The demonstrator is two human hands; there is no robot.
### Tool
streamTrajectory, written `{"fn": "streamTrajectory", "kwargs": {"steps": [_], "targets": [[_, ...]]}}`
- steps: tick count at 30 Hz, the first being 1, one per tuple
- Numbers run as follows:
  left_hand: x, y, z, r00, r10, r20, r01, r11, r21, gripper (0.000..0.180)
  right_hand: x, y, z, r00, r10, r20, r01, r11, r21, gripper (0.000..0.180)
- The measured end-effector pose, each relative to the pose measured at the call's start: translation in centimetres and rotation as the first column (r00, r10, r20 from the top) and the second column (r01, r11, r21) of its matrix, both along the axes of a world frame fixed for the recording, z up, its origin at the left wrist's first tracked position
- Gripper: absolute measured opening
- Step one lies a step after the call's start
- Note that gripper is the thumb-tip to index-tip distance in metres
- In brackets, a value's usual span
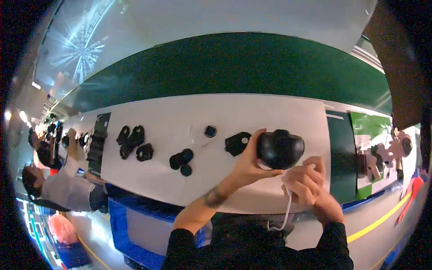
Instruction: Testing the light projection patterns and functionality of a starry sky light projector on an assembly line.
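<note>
A glossy black rounded housing [281, 150] with a small raised knob on its far side is held above the table's right part. My left hand [248, 165] grips it from the left, fingers behind and thumb along the near edge. Just below and to the right, my right hand [305, 182] has its fingers curled together close to the housing's near side; what they pinch is hidden. A thin white cable [288, 209] hangs from beside these fingers toward my lap. Left of the housing lies a black angular part [237, 143] with a pale round spot.
On the white tabletop [216, 189] lie a round black ring-like piece [210, 131], a cluster of black discs [182, 161] and several black shaped parts [133, 140]. A blue bin [118, 220] stands below the near edge. Another person [63, 184] is at the left.
</note>
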State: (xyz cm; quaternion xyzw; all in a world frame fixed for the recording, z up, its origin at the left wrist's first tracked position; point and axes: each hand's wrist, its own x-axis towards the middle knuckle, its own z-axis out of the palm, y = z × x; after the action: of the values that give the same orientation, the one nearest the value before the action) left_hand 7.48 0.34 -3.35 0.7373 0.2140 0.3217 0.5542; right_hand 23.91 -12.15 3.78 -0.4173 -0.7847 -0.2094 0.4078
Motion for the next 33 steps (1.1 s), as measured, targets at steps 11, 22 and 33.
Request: {"fn": "streamTrajectory", "kwargs": {"steps": [11,22,33], "targets": [[2.9,13.8,0.4,0.944,0.156,0.291,-0.135,0.987,-0.092,0.115,1.0,1.5,-4.6,0.977,0.208,-0.045,-0.212,0.965,-0.153,0.019],[1.1,29.5,-1.1,0.9,0.422,0.106,-0.429,0.902,0.052,0.113,1.9,2.0,-5.8,0.975,0.192,-0.112,-0.219,0.914,-0.34,0.025],[-3.0,26.0,-0.3,0.664,0.745,-0.064,-0.657,0.622,0.425,0.105,-0.7,2.7,-7.0,0.959,0.22,-0.178,-0.276,0.864,-0.422,0.027]]}}
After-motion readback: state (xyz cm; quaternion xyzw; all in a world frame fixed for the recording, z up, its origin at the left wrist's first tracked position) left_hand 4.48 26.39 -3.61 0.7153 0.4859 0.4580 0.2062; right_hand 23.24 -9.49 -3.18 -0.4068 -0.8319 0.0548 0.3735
